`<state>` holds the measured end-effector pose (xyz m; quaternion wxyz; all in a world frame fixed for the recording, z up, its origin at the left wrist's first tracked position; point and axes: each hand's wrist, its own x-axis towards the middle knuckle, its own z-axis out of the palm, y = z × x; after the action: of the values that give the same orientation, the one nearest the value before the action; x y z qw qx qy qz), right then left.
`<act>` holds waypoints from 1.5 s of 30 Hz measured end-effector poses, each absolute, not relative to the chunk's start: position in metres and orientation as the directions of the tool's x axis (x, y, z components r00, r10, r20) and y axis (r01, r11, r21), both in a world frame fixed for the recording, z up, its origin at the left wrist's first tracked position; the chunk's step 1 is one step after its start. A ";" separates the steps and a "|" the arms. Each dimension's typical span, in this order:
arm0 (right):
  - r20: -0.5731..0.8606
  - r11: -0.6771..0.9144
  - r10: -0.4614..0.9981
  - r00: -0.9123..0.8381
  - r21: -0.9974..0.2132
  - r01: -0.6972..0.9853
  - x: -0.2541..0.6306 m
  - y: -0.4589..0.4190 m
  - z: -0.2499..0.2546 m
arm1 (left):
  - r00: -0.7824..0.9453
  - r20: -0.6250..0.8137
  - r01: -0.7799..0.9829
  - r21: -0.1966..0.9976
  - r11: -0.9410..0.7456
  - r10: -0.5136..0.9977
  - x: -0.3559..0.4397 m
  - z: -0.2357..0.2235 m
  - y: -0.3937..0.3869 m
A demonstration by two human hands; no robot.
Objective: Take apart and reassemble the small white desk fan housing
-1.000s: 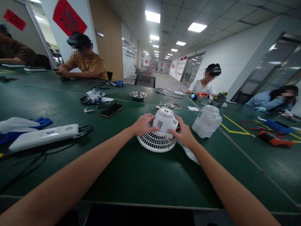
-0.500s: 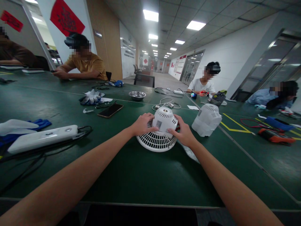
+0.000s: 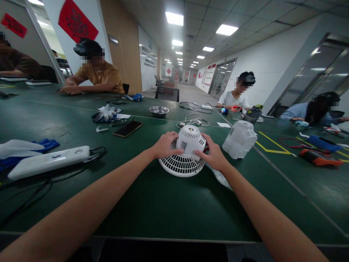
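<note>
A white fan head [image 3: 182, 165] lies grille-down on the green table [image 3: 174, 207], its rounded motor housing [image 3: 191, 137] facing up with a grey label on it. From the left, my left hand [image 3: 167, 145] wraps around the housing, its thumb pressed along the lower side. My right hand [image 3: 212, 152] grips the opposite side, thumb to the front and fingers curled behind, partly hidden. Just right of it stands a white slotted plastic part [image 3: 240, 140]. Something pale and flat [image 3: 220, 178] shows beneath my right forearm.
A phone [image 3: 128, 128], gloves [image 3: 107, 113], a metal bowl [image 3: 159, 111] and a white cable [image 3: 192, 120] lie beyond my hands. At left is a white elongated device [image 3: 51, 162] with black cords. An orange multimeter [image 3: 319, 158] lies right. Several people sit around the table.
Both hands keep their hold on the fan head, which has barely moved. A person at far right has raised and turned their head.
</note>
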<state>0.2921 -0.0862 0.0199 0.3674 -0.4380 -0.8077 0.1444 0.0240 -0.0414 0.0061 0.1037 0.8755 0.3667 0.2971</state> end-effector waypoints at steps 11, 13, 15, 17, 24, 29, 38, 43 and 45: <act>0.454 0.593 0.801 -0.391 -0.512 0.621 0.292 -0.090 0.025 | 0.550 0.423 0.595 0.408 -0.693 0.721 0.025 0.008 -0.044; 0.457 0.593 0.801 -0.387 -0.513 0.620 0.292 -0.091 0.026 | 0.554 0.422 0.593 0.405 -0.696 0.718 0.025 0.008 -0.043; 0.457 0.588 0.804 -0.380 -0.518 0.621 0.291 -0.091 0.026 | 0.557 0.421 0.592 0.404 -0.697 0.716 0.025 0.007 -0.042; 0.452 0.583 0.808 -0.377 -0.523 0.622 0.291 -0.091 0.027 | 0.555 0.415 0.593 0.412 -0.692 0.721 0.025 0.007 -0.041; 0.435 0.576 0.814 -0.383 -0.532 0.621 0.290 -0.092 0.029 | 0.541 0.415 0.598 0.422 -0.681 0.732 0.026 0.007 -0.044; 0.419 0.568 0.821 -0.387 -0.538 0.623 0.290 -0.093 0.030 | 0.532 0.419 0.589 0.442 -0.677 0.736 0.027 0.009 -0.047; 0.451 0.580 0.811 -0.373 -0.533 0.616 0.293 -0.089 0.025 | 0.531 0.401 0.596 0.449 -0.666 0.746 0.027 0.008 -0.042; 0.412 0.548 0.834 -0.366 -0.547 0.633 0.293 -0.086 0.021 | 0.537 0.427 0.590 0.427 -0.685 0.728 0.027 0.006 -0.041; 0.401 0.539 0.841 -0.362 -0.567 0.623 0.293 -0.087 0.020 | 0.540 0.433 0.591 0.416 -0.692 0.722 0.026 0.005 -0.041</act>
<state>0.2926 -0.0866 0.0196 0.3380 -0.4522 -0.8094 0.1616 0.0265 -0.0411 0.0051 0.1104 0.8705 0.3769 0.2967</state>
